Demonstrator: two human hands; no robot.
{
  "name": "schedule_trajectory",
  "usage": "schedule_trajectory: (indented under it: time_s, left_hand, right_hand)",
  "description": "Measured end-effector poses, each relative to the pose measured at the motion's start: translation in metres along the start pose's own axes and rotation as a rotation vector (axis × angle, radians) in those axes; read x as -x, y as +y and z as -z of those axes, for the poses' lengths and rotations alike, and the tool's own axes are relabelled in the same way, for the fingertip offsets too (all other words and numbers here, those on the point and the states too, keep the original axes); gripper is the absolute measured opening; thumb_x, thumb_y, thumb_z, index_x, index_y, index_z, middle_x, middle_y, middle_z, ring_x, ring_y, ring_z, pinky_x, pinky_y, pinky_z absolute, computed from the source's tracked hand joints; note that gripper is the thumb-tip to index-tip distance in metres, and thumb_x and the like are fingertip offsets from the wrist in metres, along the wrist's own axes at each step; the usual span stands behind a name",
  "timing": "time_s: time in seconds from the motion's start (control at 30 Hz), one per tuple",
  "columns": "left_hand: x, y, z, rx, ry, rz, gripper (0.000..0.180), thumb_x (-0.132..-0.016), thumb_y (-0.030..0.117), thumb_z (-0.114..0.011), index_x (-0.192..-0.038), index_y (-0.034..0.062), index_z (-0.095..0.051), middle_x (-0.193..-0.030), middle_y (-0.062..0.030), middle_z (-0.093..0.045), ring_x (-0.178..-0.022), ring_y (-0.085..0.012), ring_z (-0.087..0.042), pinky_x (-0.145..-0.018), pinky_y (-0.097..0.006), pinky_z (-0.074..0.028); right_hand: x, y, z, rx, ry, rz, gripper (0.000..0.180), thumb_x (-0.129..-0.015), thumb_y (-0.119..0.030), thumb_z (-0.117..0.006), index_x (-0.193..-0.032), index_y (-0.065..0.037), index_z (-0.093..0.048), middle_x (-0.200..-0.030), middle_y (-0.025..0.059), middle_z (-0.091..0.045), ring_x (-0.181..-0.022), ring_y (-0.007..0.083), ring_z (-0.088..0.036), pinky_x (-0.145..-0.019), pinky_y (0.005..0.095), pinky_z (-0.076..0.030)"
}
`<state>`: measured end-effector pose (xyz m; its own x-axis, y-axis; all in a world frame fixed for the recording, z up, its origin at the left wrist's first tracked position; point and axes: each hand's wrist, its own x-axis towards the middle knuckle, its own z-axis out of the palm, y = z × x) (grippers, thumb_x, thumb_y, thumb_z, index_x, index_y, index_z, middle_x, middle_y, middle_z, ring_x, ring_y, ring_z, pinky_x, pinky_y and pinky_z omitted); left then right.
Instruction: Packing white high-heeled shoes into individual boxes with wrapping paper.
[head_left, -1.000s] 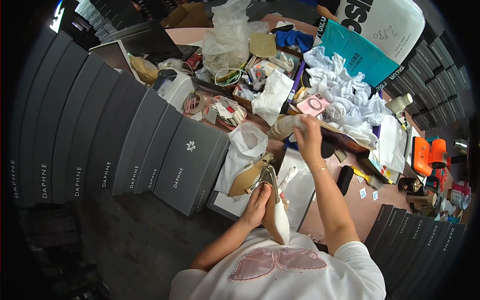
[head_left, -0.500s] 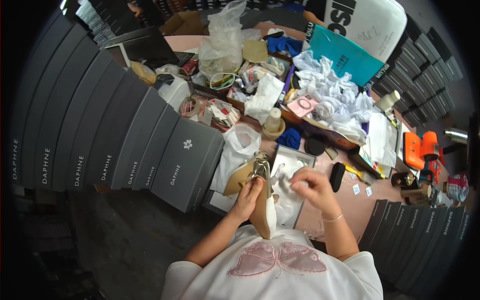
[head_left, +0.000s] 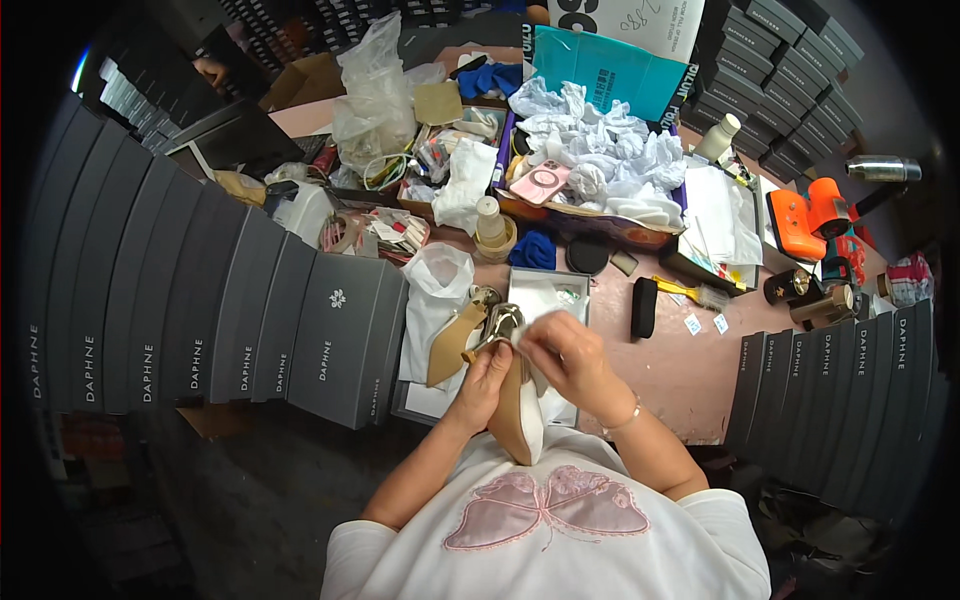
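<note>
My left hand (head_left: 480, 393) is closed around a white shoe (head_left: 516, 425), its tan sole turned up and its toe toward my shirt. A shiny metallic part shows at the shoe's heel end, above my left fingers. At that end, the fingers of my right hand (head_left: 572, 362) are pinched together close to the shoe; a whitish bit shows at their tips, too small to name. Left of the held shoe, its mate (head_left: 452, 345) lies sole up on white wrapping paper (head_left: 425, 300). Beneath both hands is an open shoe box (head_left: 583, 300), partly hidden.
Grey shoe boxes (head_left: 335, 340) stand in rows at left and right. Behind are a carton of crumpled white paper (head_left: 600, 150), a pink phone (head_left: 540, 181) and a pump bottle (head_left: 490, 225). A yellow-handled brush (head_left: 690, 292), a black case (head_left: 645, 308) and an orange device (head_left: 797, 225) sit at right.
My right hand has moved left from beside the shoe to its heel end, fingers now at the shoe. The left hand still holds the shoe. The whole view has shifted.
</note>
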<state>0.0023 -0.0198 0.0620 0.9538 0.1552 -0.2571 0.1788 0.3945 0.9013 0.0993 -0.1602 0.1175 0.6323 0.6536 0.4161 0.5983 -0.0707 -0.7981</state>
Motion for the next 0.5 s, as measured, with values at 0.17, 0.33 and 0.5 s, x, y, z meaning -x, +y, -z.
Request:
schedule_trajectory:
  time_s: [0.17, 0.33, 0.5]
  left_hand:
    - [0.004, -0.007, 0.003, -0.074, -0.018, -0.033, 0.037, -0.101, 0.040, -0.041, -0.107, 0.0064, -0.055, -0.099, 0.0011, -0.054, -0.090, -0.0063, -0.048, -0.080, -0.022, -0.041]
    - [0.009, -0.002, 0.000, 0.039, -0.030, 0.033, 0.037, -0.101, 0.040, -0.041, -0.111, 0.0072, -0.053, -0.101, 0.0014, -0.053, -0.092, -0.0053, -0.047, -0.081, -0.023, -0.041]
    - [0.003, -0.008, -0.003, 0.017, -0.033, 0.042, 0.038, -0.100, 0.042, -0.041, -0.107, 0.0066, -0.052, -0.097, -0.0007, -0.055, -0.086, -0.0074, -0.052, -0.076, -0.023, -0.045]
  right_hand:
    - [0.010, -0.014, 0.007, -0.002, -0.073, 0.001, 0.012, -0.079, 0.001, -0.068, -0.087, -0.001, -0.059, -0.082, 0.0116, -0.058, -0.072, 0.0266, -0.059, -0.062, 0.0327, -0.048]
    - [0.003, -0.007, -0.001, 0.035, 0.018, 0.027, 0.013, -0.078, 0.001, -0.068, -0.087, -0.001, -0.059, -0.084, 0.0120, -0.058, -0.074, 0.0275, -0.060, -0.064, 0.0335, -0.049]
    - [0.003, -0.002, 0.005, 0.091, -0.007, 0.073, 0.011, -0.080, 0.001, -0.067, -0.087, -0.002, -0.060, -0.082, 0.0113, -0.057, -0.071, 0.0261, -0.059, -0.063, 0.0340, -0.049]
